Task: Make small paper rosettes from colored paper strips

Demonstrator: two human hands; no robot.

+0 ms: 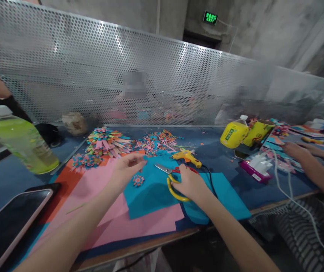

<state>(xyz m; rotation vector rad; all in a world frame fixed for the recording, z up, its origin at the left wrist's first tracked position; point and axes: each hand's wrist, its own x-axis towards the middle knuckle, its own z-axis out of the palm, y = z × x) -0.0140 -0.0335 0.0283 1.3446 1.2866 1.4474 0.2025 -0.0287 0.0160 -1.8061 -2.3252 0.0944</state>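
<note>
My right hand (190,182) grips a pair of scissors (164,169) with one red and one yellow handle; the blades stand slightly apart and point left. In a pinch above the blue sheets, my left hand (129,166) has what looks like a small piece of blue paper (145,158) at its fingertips. Under both hands lie blue paper sheets (150,200), partly over pink paper (108,228). A small round paper flower (138,181) rests on the blue sheet below my left hand. Just behind my right hand is a yellow glue gun (187,156) with a black cord.
Fringed paper strips (108,141) and curled scraps (160,142) are piled at the back. A green drink bottle (23,139) and a phone (14,226) are on the left. At right stand a yellow bottle (233,132), a power strip (256,170) and another person's hands (298,153).
</note>
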